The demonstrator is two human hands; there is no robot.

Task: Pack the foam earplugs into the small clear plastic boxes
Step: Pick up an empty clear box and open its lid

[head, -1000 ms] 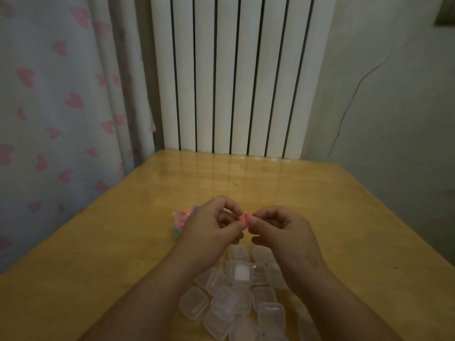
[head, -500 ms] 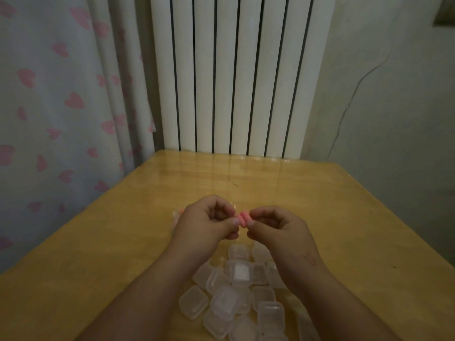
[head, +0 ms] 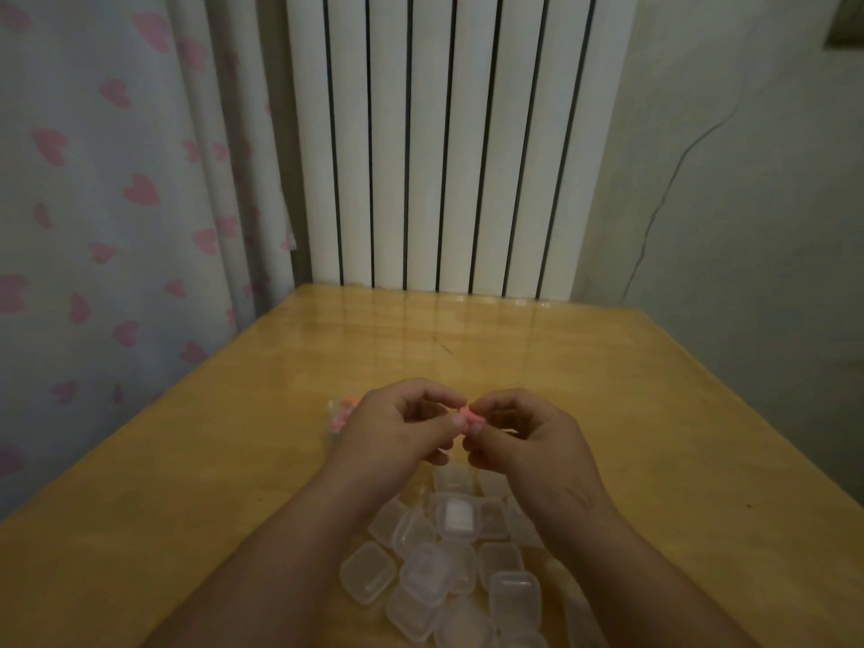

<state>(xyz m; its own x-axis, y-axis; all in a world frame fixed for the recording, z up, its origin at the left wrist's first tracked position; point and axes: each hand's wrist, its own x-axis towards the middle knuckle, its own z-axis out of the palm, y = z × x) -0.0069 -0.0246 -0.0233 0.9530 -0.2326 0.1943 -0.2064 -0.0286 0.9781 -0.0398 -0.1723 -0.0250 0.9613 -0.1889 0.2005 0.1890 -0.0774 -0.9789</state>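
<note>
Wooden table point(head: 654, 413) carries everything, and close to its near edge, between my forearms, lies a loose heap of small clear boxes point(head: 449, 568), some tilted over others. As far as I can tell their lids are down and none shows a coloured plug inside, though the light is dim and the plastic glares. Beyond the heap, about mid-table, my left hand point(head: 392, 432) and right hand point(head: 528, 441) meet, raised off the wood. Each pinches one end of a single pink earplug point(head: 467, 417) between thumb and forefinger, the other fingers curled in; neither hand has hold of a box. Just past my left hand, toward the table's left edge, a small bag of coloured earplugs point(head: 341, 413) peeks out, mostly hidden. I judge the packing barely begun: this plug has no box opened for it, and the heap and bag remain to be worked through. Behind the far edge stand a white radiator point(head: 444, 142) and a heart-print curtain point(head: 117, 180)
</note>
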